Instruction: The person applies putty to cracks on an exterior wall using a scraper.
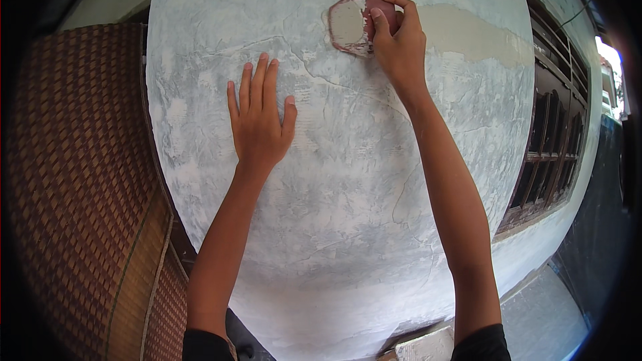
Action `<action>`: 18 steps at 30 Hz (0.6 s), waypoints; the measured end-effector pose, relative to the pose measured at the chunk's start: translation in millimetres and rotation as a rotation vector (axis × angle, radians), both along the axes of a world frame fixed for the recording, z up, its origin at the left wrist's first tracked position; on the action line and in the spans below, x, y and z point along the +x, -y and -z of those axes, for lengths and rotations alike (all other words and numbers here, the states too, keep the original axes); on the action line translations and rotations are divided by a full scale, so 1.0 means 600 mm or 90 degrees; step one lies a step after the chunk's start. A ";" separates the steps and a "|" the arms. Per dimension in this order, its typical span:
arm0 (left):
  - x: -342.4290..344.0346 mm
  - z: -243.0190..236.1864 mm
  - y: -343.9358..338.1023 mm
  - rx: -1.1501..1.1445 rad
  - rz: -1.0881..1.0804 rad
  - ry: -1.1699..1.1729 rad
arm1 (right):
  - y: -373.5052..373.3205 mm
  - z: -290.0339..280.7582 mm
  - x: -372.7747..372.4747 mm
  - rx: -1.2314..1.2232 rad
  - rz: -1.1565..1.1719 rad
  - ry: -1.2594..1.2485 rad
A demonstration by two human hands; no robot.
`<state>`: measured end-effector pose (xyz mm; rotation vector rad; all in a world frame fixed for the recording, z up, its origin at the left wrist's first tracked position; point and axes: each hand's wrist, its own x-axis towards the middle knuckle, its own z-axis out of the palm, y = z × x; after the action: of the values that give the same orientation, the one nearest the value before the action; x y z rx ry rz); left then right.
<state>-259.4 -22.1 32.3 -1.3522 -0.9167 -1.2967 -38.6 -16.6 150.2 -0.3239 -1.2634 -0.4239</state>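
Gripping the scraper (382,8) at its ten o'clock, the right hand (403,39) hides one edge, putty (348,24) masks more, and the left hand (259,119), apart toward the scraper's seven-thirty, spreads, wall (348,160) contact unclear.

The left hand (259,126) is below-left of the right hand (403,48); wall (334,180) before them; matting (80,134) left; window (552,135) right.

- Plastered wall (341,180): bright, diffuse daylight; soft shading.
- Woven panel (80,127): comparatively dim.
- Sky (607,51), far right: overexposed.
- Window frame (543,157): bowed by fisheye distortion.
- Periphery: black vignetting.
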 end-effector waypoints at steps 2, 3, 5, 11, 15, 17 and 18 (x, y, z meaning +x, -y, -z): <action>-0.003 0.001 0.000 -0.001 -0.001 0.001 | -0.001 -0.009 0.011 -0.007 0.065 -0.010; -0.001 0.002 0.001 0.000 -0.003 0.004 | -0.002 -0.009 0.016 -0.007 0.063 -0.008; -0.002 0.002 0.001 0.002 -0.005 0.009 | 0.020 -0.012 0.019 -0.070 -0.121 -0.055; -0.003 0.001 -0.001 0.003 -0.007 0.000 | -0.012 -0.023 0.008 -0.012 0.071 0.066; 0.001 0.002 -0.001 0.003 -0.003 0.007 | -0.001 -0.029 0.026 -0.039 -0.023 -0.005; 0.002 0.003 -0.003 -0.003 -0.004 0.009 | 0.003 -0.022 0.010 0.017 -0.040 0.024; -0.001 0.002 -0.003 0.001 -0.001 0.007 | 0.003 -0.017 -0.001 0.021 0.001 0.059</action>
<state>-260.0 -20.0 30.8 -1.3436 -0.9235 -1.3037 -39.4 -18.2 160.5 -0.2800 -1.3452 -0.4643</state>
